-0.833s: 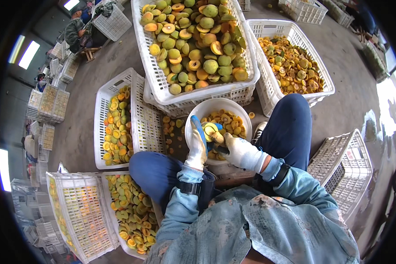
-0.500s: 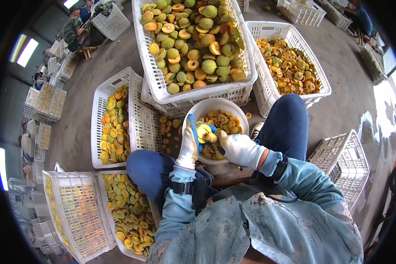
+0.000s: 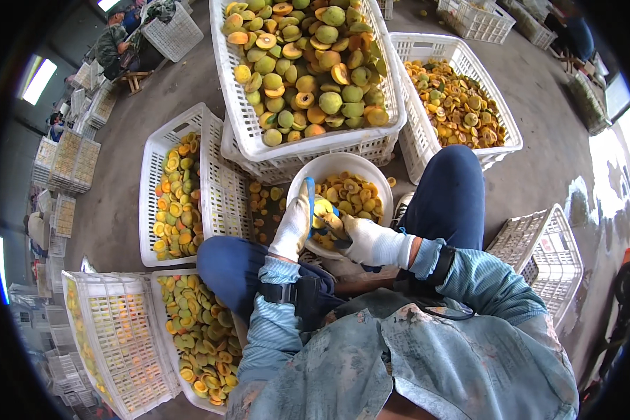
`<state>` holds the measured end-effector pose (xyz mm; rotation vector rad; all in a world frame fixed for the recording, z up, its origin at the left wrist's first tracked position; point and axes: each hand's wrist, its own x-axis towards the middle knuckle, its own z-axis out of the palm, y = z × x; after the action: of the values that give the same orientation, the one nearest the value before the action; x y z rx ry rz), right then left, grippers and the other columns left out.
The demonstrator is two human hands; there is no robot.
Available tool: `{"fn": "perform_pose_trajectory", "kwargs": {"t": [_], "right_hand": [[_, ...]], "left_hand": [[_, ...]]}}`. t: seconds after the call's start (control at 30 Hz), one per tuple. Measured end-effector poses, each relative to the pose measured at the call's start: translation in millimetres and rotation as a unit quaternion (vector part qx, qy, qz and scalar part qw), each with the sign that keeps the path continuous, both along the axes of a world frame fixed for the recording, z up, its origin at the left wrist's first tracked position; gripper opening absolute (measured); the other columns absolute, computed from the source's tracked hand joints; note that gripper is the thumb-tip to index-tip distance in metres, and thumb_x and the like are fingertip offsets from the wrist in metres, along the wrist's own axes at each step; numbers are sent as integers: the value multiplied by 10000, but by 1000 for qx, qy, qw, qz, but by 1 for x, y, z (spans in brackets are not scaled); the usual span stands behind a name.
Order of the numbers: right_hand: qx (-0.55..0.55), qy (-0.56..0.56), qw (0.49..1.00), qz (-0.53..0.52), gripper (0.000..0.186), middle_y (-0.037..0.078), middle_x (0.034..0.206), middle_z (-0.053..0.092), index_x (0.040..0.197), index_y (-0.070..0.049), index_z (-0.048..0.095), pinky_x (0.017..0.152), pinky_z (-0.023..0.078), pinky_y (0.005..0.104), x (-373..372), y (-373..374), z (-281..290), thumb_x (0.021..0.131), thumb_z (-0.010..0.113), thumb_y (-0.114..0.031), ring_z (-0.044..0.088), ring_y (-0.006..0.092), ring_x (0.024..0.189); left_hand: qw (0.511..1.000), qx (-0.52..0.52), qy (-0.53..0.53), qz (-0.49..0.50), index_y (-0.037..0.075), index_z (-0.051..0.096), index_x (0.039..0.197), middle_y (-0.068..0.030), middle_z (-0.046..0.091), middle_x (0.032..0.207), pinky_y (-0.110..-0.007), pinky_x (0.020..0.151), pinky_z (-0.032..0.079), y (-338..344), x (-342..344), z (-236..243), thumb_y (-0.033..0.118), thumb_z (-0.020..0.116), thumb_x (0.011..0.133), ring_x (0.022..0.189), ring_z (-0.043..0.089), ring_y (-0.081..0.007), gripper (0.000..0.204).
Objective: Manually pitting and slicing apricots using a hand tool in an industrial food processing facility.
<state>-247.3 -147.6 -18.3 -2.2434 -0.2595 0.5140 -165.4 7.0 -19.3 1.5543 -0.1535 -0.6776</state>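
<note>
Gloved left hand [image 3: 292, 227] and right hand [image 3: 371, 241] meet over the white bowl [image 3: 315, 168] of cut pieces; the fingers [image 3: 334, 222] of both close on one yellow fruit [image 3: 322, 208]. Best worked low over the bowl, so pieces drop in. Beyond the fingertips stands a crate of whole fruit [image 3: 308, 63]; crates of halves [image 3: 178, 196] flank the knees, crowding elbow room.

Small yellow-green fruit [image 3: 323, 210], round and partly hidden, gripped between two white-gloved hands directly above the near rim of a white bowl [image 3: 308, 175]. Left hand [image 3: 292, 227] wrapped upright around the fruit's left side, blue trim at its fingertips; right hand [image 3: 368, 240] pressed against the right side, fingers pointing left. Bowl heaped with cut yellow-orange fruit pieces [image 3: 353, 196].
</note>
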Motion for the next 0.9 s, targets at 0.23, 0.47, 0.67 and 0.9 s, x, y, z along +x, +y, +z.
{"fn": "perform_pose_trajectory", "kwargs": {"t": [0.23,0.47,0.67,0.9], "right_hand": [[-109,-98,989,-11,300,211,779,623,1043,76,444,627,497,412,-17,2,-1,827,467,-132,627,346,744],[-207,-74,971,99,302,200,824,626,1102,78,426,645,509,397,-13,-17,12,891,390,-135,629,327,771],[-155,-51,986,14,339,211,808,623,1078,87,435,652,501,391,-10,-21,3,818,505,-118,624,344,781],[-48,43,998,-6,336,233,816,616,1017,52,487,695,497,382,-5,-10,14,782,572,-171,624,346,802]], "left_hand": [[996,51,63,26,21,634,761,-46,606,631,-241,498,448,-7,-1,-9,542,302,911,536,556,-138,636],[905,281,-287,-137,-29,515,1094,-128,631,822,-317,629,488,13,9,-57,433,335,935,715,609,-192,521],[933,286,-188,-111,28,491,1190,-112,639,875,-313,641,492,-6,-8,-4,447,290,942,731,610,-162,527],[977,-108,-93,161,-52,626,841,-90,638,732,-242,593,491,-32,-20,-15,454,471,894,633,601,-124,532]]}}
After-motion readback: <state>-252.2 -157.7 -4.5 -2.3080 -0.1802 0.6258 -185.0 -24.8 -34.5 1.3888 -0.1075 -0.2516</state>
